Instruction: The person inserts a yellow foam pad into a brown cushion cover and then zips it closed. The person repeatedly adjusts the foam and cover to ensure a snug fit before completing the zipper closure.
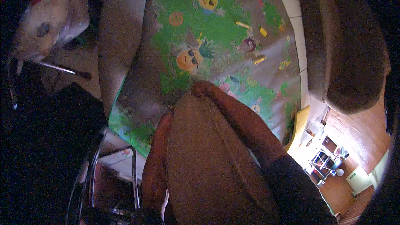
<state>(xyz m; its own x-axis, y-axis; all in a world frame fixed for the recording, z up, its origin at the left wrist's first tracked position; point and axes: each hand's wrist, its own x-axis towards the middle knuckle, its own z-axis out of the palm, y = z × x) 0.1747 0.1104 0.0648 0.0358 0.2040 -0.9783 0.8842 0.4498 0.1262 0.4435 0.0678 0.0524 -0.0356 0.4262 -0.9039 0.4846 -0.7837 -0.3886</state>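
A long brown fabric cushion [200,154] with a seam along its right side stretches away from me between my forearms. My right hand [202,88] is closed over the cushion's far right corner. Along the left side my left hand [166,121] holds the cushion's edge, its fingers mostly hidden against it. Beyond and beneath lies a green and brown sheet [183,85] printed with cartoon fruit, including a pineapple in sunglasses. The light is dim and the picture grainy.
Similar brown padded pieces stand at the left [121,29] and the upper right [354,46]. A metal-framed chair [135,175] is at lower left. A pale bundle with a dark spot [54,21] sits at upper left. Through a bright opening at lower right a metal rack [323,162] shows.
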